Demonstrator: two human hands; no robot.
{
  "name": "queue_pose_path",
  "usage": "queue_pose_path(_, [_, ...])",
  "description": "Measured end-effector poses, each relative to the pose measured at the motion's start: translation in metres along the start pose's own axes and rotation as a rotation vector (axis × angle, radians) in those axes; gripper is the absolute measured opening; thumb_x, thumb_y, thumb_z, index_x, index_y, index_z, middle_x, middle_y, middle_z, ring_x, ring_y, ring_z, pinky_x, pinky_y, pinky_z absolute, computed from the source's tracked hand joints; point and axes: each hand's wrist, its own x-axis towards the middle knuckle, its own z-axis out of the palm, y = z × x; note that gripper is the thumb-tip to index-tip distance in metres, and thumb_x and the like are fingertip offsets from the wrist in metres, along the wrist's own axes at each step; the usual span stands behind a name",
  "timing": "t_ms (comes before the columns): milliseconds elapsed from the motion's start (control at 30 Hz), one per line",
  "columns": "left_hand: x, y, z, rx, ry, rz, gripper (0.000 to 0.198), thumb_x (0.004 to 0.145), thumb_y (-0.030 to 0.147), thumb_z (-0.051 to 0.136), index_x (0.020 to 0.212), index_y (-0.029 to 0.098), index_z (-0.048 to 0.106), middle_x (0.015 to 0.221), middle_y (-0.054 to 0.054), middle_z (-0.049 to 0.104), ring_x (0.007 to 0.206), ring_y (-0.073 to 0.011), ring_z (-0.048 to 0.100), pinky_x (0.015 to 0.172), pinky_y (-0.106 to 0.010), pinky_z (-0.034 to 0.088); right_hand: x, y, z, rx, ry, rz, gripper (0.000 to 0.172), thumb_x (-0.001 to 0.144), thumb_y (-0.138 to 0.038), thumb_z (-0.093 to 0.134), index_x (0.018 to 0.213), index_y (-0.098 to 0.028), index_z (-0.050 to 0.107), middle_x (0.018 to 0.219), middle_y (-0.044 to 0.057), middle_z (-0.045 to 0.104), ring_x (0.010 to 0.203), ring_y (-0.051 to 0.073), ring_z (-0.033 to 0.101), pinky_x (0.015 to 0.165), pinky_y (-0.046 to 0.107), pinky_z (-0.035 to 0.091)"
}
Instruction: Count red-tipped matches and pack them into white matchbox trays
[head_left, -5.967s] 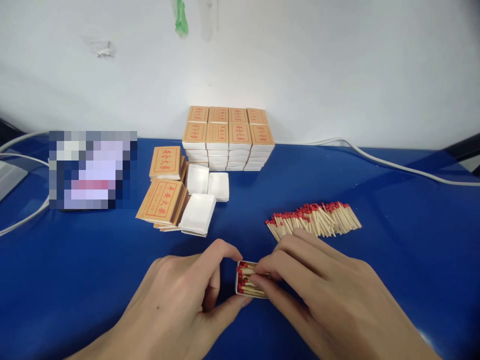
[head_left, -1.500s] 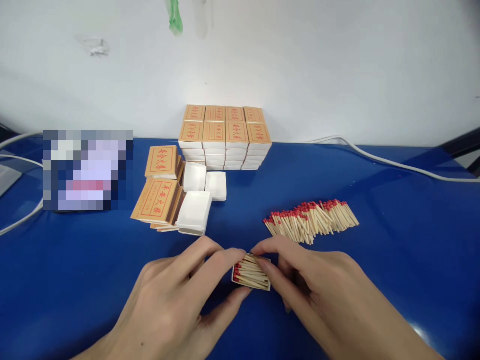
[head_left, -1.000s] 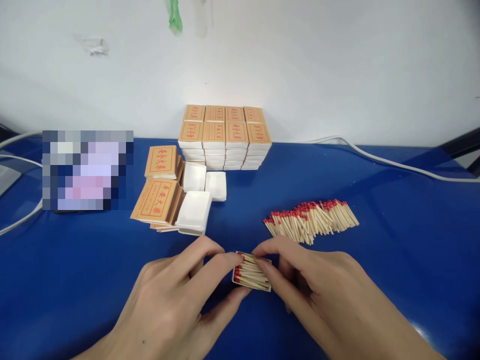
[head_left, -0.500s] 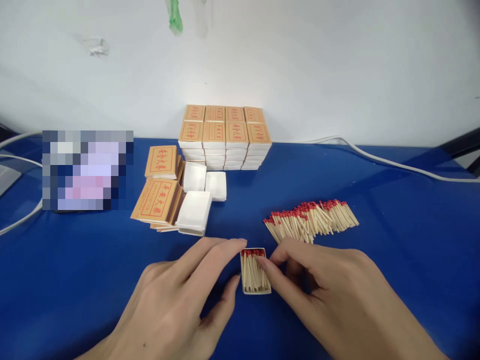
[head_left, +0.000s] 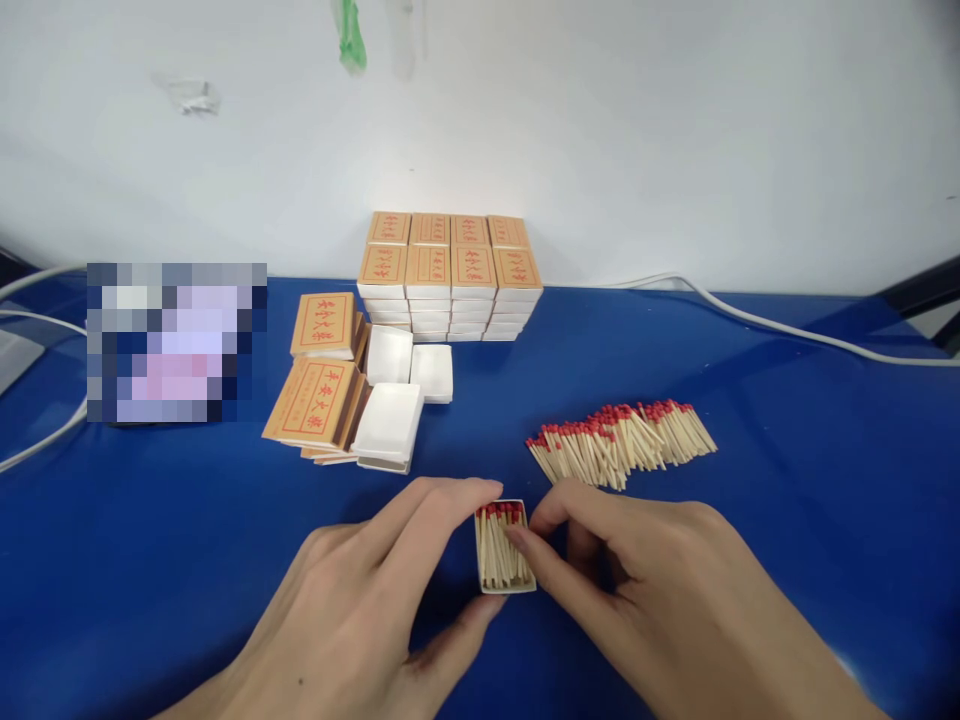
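Note:
A small white matchbox tray point(head_left: 507, 590) filled with red-headed matches point(head_left: 496, 555) sits between my hands at the front of the table. My left hand point(head_left: 382, 590) grips it, the fingertips at its far edge and the thumb at its near edge. From the other side, my right hand point(head_left: 622, 580) has its thumb over the matches and its index finger curled at the right wall. The remaining right fingers are folded under and partly hidden. Beyond my right hand lies a loose pile of matches point(head_left: 622, 440), heads pointing away from me.
Several closed matchboxes point(head_left: 450, 270) form a stacked block by the wall. Left of centre are orange matchbox sleeves point(head_left: 311, 400) and white empty trays point(head_left: 388, 420). A blurred-out item point(head_left: 180, 340) lies at the far left. A white cable point(head_left: 780, 325) runs along the back right.
The tray has shifted slightly left and towards me. My left thumb has moved from beside the tray to its near edge. The right thumb stays over the matches.

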Motion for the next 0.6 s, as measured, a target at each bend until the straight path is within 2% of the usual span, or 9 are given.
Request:
queue_pose_path(67, [0.0000,-0.0024,0.0008,-0.033,0.005,0.003,0.034,0.107,0.035,0.068,0.141,0.033,0.062,0.076,0.011,0.064,0.044,-0.0099,0.050,0.053,-0.023,0.059,0.0002,0.0004,0.0006,0.001,0.001,0.003,0.028,0.110,-0.036,0.067,0.082,-0.030,0.062,0.062,-0.010,0.065,0.048,0.013,0.063,0.044,0.029,0.041])
queue_pose_path(133, [0.0005,-0.0042,0.0017,-0.067,0.005,0.015,0.030,0.106,0.034,0.073,0.135,0.033,0.066,0.101,0.008,0.080,0.050,-0.0067,0.060,0.057,-0.020,0.061,0.0002,0.0004,0.0008,0.008,0.002,0.004,0.029,0.110,-0.038,0.067,0.083,-0.030,0.062,0.061,-0.010,0.065,0.047,0.013,0.063,0.044,0.029,0.041])
queue_pose_path(200, [0.0009,-0.0051,0.0023,-0.083,0.010,0.040,0.024,0.105,0.033,0.076,0.128,0.031,0.070,0.125,0.007,0.083,0.071,-0.0063,0.078,0.067,-0.017,0.065,-0.0001,-0.0001,0.0006,0.014,0.000,0.001,0.028,0.110,-0.038,0.067,0.083,-0.030,0.062,0.061,-0.011,0.065,0.047,0.013,0.062,0.044,0.030,0.040])
queue_pose_path(233, [0.0009,-0.0054,0.0023,-0.085,0.013,0.050,0.022,0.105,0.033,0.077,0.125,0.030,0.071,0.129,0.007,0.083,0.084,-0.0077,0.083,0.074,-0.017,0.066,-0.0003,-0.0006,0.0005,0.016,-0.002,-0.004,0.028,0.110,-0.037,0.066,0.084,-0.030,0.062,0.061,-0.011,0.065,0.046,0.013,0.062,0.044,0.030,0.040])
queue_pose_path(300, [0.0005,-0.0058,0.0020,-0.079,0.021,0.066,0.019,0.105,0.033,0.077,0.123,0.030,0.072,0.131,0.006,0.083,0.098,-0.0096,0.085,0.080,-0.018,0.067,-0.0007,-0.0019,0.0002,0.019,0.001,-0.017,0.027,0.110,-0.035,0.065,0.084,-0.030,0.061,0.061,-0.011,0.065,0.046,0.012,0.061,0.044,0.030,0.039])
queue_pose_path(500, [-0.0012,-0.0078,0.0015,-0.062,0.014,0.085,0.020,0.108,0.035,0.073,0.128,0.035,0.073,0.136,0.008,0.081,0.098,-0.0099,0.086,0.079,-0.022,0.070,-0.0005,-0.0039,0.0007,0.025,-0.001,-0.020,0.028,0.110,-0.034,0.063,0.083,-0.030,0.059,0.060,-0.011,0.064,0.045,0.012,0.060,0.043,0.029,0.037])
queue_pose_path(600, [0.0000,-0.0084,0.0031,-0.062,0.022,0.082,0.018,0.108,0.036,0.073,0.126,0.033,0.073,0.134,0.008,0.081,0.097,-0.0094,0.086,0.080,-0.021,0.070,0.0006,-0.0032,0.0008,0.024,-0.004,-0.016,0.028,0.111,-0.034,0.063,0.083,-0.030,0.059,0.061,-0.011,0.065,0.045,0.012,0.060,0.044,0.029,0.038])
